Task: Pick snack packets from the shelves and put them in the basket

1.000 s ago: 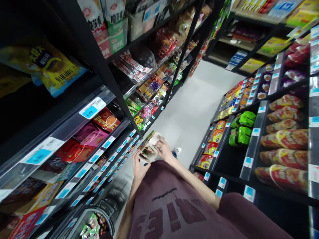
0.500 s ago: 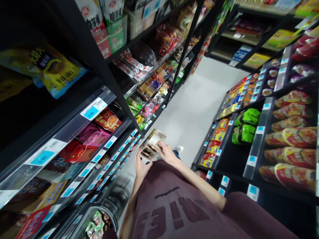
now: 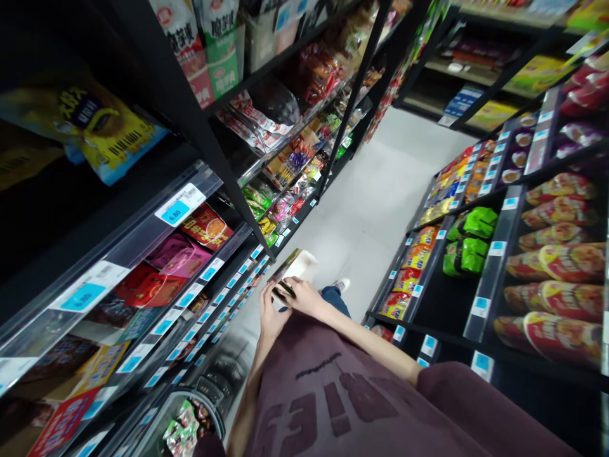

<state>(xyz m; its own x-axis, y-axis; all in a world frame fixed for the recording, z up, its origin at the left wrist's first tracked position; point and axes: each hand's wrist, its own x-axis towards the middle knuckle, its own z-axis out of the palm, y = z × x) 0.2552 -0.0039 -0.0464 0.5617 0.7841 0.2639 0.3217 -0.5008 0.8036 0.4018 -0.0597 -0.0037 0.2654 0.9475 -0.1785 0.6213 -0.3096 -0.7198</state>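
Observation:
A small open carton (image 3: 304,266), white inside with a printed green-brown outer side, is held in front of my waist. My left hand (image 3: 272,312) is closed on its near left end, fingers along the wall. My right hand (image 3: 303,297) reaches over the near part of the carton, fingers curled onto small dark packets (image 3: 286,289) lying there. Its fingers hide most of these packets, so their exact kind cannot be made out. The far half of the carton shows bare white cardboard.
Snack shelves (image 3: 190,298) with price tags rise close on my left. Shelves of cup noodles (image 3: 556,263) and green packs (image 3: 471,241) line the right. A basket (image 3: 216,406) holding packets stands at lower left. Grey floor (image 3: 375,184) runs ahead.
My right hand has moved left and nearer, from the carton's right edge onto the dark packets. The packets have bunched toward the near end, baring the white far half.

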